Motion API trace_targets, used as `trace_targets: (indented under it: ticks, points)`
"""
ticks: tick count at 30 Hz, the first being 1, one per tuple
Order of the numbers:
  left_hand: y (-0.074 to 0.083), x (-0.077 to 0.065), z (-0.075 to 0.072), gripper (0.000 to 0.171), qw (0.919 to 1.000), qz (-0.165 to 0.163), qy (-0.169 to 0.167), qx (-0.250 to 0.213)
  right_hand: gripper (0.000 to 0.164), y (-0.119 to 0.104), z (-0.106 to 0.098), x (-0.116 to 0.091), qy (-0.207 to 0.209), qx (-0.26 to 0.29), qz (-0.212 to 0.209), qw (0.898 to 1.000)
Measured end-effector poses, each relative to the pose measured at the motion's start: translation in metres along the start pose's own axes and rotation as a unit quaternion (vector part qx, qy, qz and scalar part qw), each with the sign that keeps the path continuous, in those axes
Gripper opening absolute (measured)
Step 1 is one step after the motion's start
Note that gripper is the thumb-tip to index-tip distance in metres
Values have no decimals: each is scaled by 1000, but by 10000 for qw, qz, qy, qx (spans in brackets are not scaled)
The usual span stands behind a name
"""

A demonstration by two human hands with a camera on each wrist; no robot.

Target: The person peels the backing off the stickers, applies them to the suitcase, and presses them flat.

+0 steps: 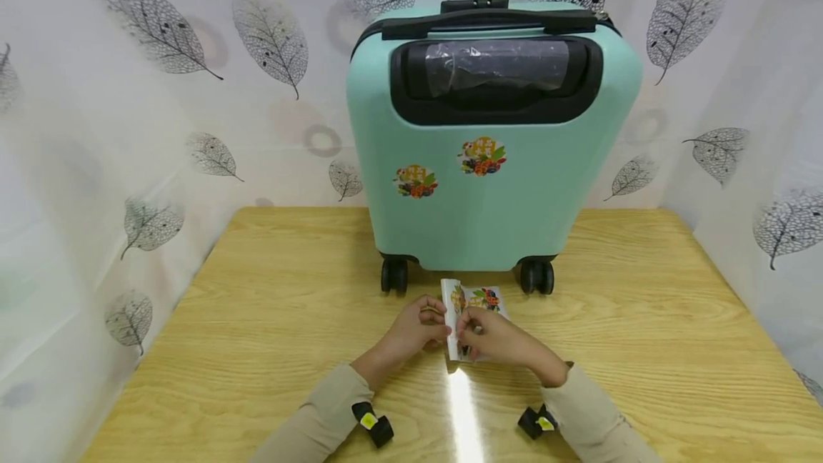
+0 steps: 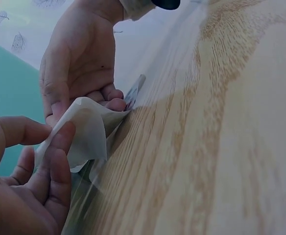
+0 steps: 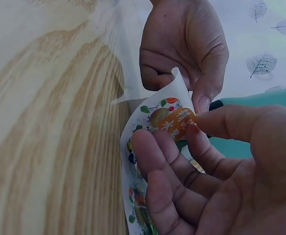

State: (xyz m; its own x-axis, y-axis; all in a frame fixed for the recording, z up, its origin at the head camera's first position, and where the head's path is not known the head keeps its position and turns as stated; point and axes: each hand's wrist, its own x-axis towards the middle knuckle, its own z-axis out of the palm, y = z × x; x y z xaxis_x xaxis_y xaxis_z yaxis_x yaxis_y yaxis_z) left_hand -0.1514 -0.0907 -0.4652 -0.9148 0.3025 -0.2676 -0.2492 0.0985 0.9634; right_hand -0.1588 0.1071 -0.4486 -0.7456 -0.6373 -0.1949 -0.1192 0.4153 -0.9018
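Observation:
A sheet of fruit stickers point(image 1: 490, 296) lies on the table before the suitcase, its left part folded up to show a white back point(image 2: 90, 128). My left hand point(image 1: 414, 324) pinches the folded edge between thumb and index finger. From the other side my right hand point(image 1: 498, 336) pinches the same bent part, its thumb and index finger at the edge of a sticker with an orange patch point(image 3: 175, 121). How far that sticker is off its backing I cannot tell. Behind stands a mint-green suitcase point(image 1: 476, 213), upright, bearing two round fruit stickers point(image 1: 482, 156) on its front.
The suitcase's black wheels point(image 1: 394, 275) rest on the wooden table point(image 1: 276, 291), just beyond the sheet. Leaf-patterned white sheeting point(image 1: 270, 127) hangs behind and at both sides. A strip of light reflects off the tabletop near the front.

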Motion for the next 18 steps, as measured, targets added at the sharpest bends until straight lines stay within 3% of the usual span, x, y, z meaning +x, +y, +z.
trace_targets:
  ticks: [8, 18]
  points:
    - [-2, 1, -2, 25, 9999, -149, -24, 74, 17, 2, -4, -1, -86, -61, -76, 9999]
    - [-1, 0, -6, 25, 9998, 9, -21, 210, 20, 3, -13, -4, -38, 44, 154, 9999]
